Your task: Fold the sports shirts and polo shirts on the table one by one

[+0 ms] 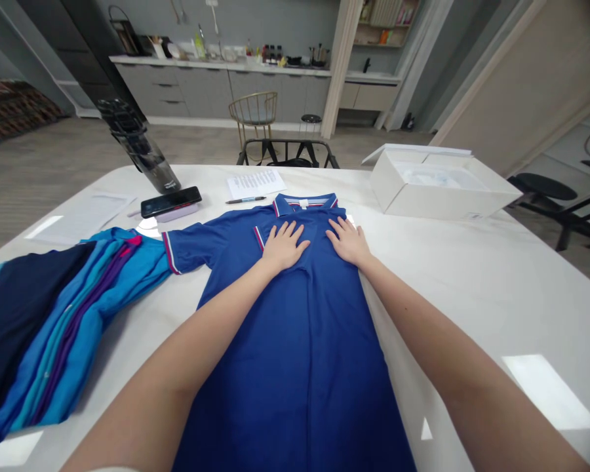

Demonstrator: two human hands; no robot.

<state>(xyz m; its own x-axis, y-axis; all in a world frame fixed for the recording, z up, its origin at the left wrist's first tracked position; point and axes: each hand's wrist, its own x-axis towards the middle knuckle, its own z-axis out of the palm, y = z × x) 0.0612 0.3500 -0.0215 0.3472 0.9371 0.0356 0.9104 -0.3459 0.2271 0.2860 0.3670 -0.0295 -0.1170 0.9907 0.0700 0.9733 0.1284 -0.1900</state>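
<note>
A blue polo shirt point(285, 341) lies spread on the white table, its collar toward the far side and its lower end running out of view near me. Red and white stripes trim its collar and the left sleeve, which is stretched out sideways. My left hand point(284, 246) rests flat on the upper chest, fingers spread, beside a striped trim edge. Near the right shoulder my right hand point(347, 241) also lies flat on the cloth with fingers apart. The right sleeve is not seen stretched out; a fold runs down the middle of the shirt.
Several folded garments point(54, 321) lie at the left. Behind them are a phone point(171, 202), a dark bottle point(145, 154) and papers. A pen point(246, 200) lies by a printed sheet point(256, 183). An open white box point(440, 187) stands at the back right of the table point(472, 275).
</note>
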